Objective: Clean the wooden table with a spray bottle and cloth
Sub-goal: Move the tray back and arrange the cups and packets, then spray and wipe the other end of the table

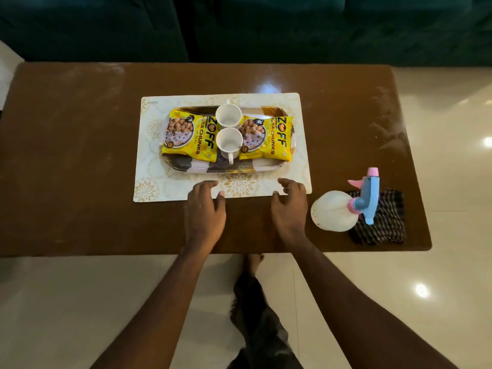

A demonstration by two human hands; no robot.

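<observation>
Your left hand (pixel 205 209) and right hand (pixel 288 206) are loose-fingered and hold nothing, fingertips on the mat's (pixel 298 145) near edge. The bottle (pixel 332 211) and the cloth (pixel 383 227) sit together at the table's (pixel 66 155) near right corner.

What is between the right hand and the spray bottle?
Nothing visible. Only a strip of bare wooden table separates the right hand from the spray bottle, which lies on its side just to its right, nozzle end over the cloth.
</observation>
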